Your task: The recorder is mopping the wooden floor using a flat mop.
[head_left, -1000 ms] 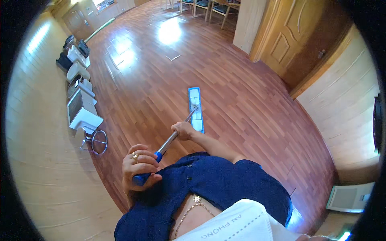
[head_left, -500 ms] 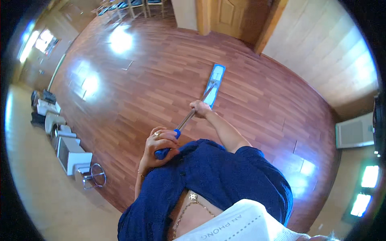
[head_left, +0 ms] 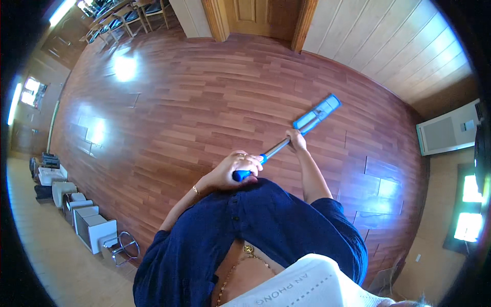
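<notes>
A flat mop with a metal pole (head_left: 277, 148) and a long blue-and-white head (head_left: 318, 111) slants away from me to the right. Its head lies on the wood-look floor (head_left: 215, 117). My left hand (head_left: 239, 168) is wrapped round the blue grip (head_left: 242, 175) at the pole's near end, close to my waist. Farther down the pole, just short of the mop head, my right hand (head_left: 295, 139) grips the metal part with the arm stretched out.
White box-shaped appliances (head_left: 94, 228) and a round metal-framed stool (head_left: 123, 248) line the left wall. Chairs (head_left: 128, 15) stand at the far left. A wooden door (head_left: 250, 18) is ahead, and a white floor unit (head_left: 445, 134) stands against the right wall.
The mop head has swung to the right and turned to a more slanting angle. Both hands have moved rightward with the pole, still gripping it.
</notes>
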`<state>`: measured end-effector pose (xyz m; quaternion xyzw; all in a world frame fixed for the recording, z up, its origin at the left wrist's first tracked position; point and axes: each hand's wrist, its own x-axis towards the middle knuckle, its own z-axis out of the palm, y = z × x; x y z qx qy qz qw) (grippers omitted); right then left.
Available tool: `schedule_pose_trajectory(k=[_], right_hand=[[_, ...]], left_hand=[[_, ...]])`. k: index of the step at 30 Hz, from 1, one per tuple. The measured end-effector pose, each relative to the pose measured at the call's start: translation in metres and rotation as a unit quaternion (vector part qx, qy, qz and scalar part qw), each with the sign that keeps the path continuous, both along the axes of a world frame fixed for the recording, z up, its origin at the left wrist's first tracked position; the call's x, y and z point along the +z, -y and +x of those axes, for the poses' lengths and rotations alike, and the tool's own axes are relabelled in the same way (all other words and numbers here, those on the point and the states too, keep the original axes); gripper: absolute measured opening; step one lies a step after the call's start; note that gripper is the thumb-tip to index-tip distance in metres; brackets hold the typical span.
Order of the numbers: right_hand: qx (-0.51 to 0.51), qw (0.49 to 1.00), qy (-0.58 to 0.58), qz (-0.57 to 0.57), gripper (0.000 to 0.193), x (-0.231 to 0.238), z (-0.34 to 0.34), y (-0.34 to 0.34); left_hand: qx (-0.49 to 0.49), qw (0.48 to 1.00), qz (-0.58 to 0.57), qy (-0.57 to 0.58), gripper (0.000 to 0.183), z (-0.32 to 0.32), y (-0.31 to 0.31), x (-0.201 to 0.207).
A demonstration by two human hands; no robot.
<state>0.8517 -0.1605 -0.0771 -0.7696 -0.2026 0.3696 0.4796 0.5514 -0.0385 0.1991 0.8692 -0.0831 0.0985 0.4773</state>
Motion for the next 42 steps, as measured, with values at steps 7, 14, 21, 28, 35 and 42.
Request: schedule_pose_trajectory(k=[7, 14, 21, 28, 35, 42], right_hand=[[0.046, 0.908, 0.417, -0.003, 0.016, -0.008, 0.02, 0.063], [-0.053, 0.913, 0.403, -0.001, 0.012, -0.009, -0.007, 0.092], [-0.076, 0.902, 0.426, -0.008, 0.01, -0.001, -0.014, 0.055], [-0.009, 0.928, 0.373, 0.008, 0.01, 0.023, -0.007, -0.019], [0.137, 0.898, 0.408, 0.095, 0.022, 0.046, -0.004, -0.13], [0.282, 0.843, 0.401, 0.224, 0.021, 0.082, -0.006, -0.255]], left_hand=[[-0.111, 0.989, -0.095, 0.028, 0.012, 0.054, -0.027, -0.007], [-0.174, 0.96, -0.216, -0.046, 0.012, 0.074, -0.052, -0.022], [-0.184, 0.963, -0.196, -0.021, 0.015, 0.078, -0.091, -0.01], [-0.114, 0.978, -0.175, -0.027, 0.015, 0.058, -0.132, 0.023], [0.003, 0.991, -0.133, -0.024, 0.011, 0.024, -0.165, 0.054], [0.17, 0.982, -0.045, -0.068, 0.008, 0.001, -0.171, 0.101]])
